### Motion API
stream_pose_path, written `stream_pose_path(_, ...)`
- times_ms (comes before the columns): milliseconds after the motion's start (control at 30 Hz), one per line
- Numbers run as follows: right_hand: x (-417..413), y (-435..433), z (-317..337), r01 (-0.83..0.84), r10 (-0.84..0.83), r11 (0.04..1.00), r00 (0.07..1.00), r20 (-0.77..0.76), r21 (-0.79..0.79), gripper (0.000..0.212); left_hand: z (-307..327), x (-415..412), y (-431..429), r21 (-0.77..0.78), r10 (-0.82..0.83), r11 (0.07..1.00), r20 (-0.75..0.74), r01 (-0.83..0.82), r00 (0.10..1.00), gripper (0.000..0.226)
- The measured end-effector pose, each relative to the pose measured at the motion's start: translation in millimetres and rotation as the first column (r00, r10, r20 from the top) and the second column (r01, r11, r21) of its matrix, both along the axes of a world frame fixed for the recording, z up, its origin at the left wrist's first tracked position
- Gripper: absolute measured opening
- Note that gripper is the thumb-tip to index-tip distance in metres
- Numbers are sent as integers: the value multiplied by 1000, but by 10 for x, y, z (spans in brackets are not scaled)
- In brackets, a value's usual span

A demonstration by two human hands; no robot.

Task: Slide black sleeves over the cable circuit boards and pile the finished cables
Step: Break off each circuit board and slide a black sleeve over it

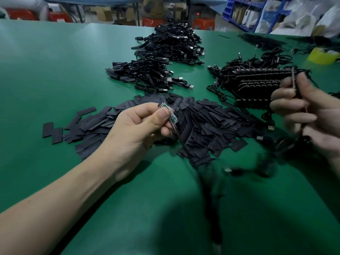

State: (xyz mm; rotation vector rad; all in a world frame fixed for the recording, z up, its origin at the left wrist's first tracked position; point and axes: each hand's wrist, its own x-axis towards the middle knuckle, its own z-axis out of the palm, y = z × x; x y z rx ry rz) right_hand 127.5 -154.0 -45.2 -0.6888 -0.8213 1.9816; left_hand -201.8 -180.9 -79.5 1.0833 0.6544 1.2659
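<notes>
Pinches circuit board [168, 113] in left hand [139, 129], grips blurred cable [294, 80] in right hand [305, 115]; risks yanking it loose or snagging sleeves [202, 124] mid-frame

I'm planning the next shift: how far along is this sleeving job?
Done: two piles of sleeved cables lie farther back. In hand: the left hand pinches a bare circuit board; the right hand grips a thin strand, blurred. Left: a stack of unsleeved boards on the right and a heap of loose sleeves.
</notes>
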Motion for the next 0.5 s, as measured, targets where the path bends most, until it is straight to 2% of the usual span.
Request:
stream_pose_path(67, 171, 7, 18, -43, 38, 994, 998, -50, -96, 47, -10, -19, 18, 2, 10, 1000, -6, -10, 1000, 15)
stream_pose_path(100, 237, 36, 36, -82, 78, 995, 995, -63, -55, 44, -16, -24, 25, 8, 17, 1000, -21, -17, 1000, 15)
stream_pose_path(133, 247, 79, 14, -136, 135, 990, 991, 7, 44, 39, -24, -26, 30, 15, 26, 1000, -45, -25, 999, 15)
stream_pose_path(167, 221, 88, 17, -141, 109, 983, 962, 251, 114, 34, -32, -25, 32, 24, 35, 999, -74, -33, 997, 15)
stream_pose_path(200, 180, 50, 36, -99, -30, 971, 855, 517, 220, 37, -39, -24, 33, 36, 45, 998, -105, -42, 993, 15)
stream_pose_path(233, 123, 2, 35, -92, -127, 955, 734, 667, 283, 43, -48, -21, 33, 49, 61, 997, -136, -55, 989, 13)
stream_pose_path(333, -180, -113, 40, -184, -187, 924, 546, 817, 335, 48, -70, -3, 30, 108, 143, 987, -231, -120, 962, 9)
stream_pose_path(400, -358, -171, 57, -293, -197, 904, 359, 912, 311, 43, -73, 12, 28, 174, 203, 972, -296, -156, 933, 8)
stream_pose_path(467, -494, -195, 95, -352, -313, 869, 154, 937, 348, 45, -76, 14, 29, 227, 258, 956, -355, -185, 899, 11)
stream_pose_path(500, -563, -194, 114, -353, -395, 844, 99, 913, 403, 50, -78, 16, 28, 237, 274, 952, -370, -196, 888, 12)
